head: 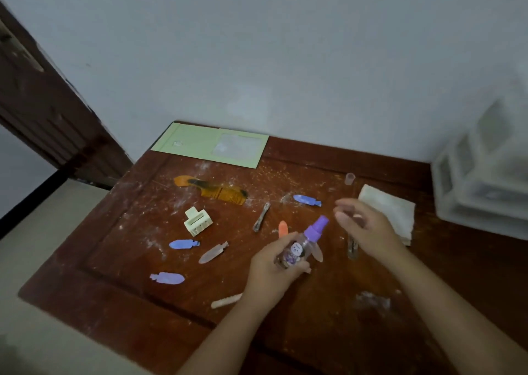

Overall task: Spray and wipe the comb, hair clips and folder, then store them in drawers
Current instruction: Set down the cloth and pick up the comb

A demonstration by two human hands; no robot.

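Blur smears the right hand, fingers loosely spread, empty; left hand grips a clear purple-capped spray bottle, partly hiding an orange hair clip beyond it.

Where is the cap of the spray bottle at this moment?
The small clear cap stands on the table toward the far right, just beyond the folded cloth and apart from the spray bottle held in the left hand.

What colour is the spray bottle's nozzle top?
Purple, on the spray bottle, seen in the head view.
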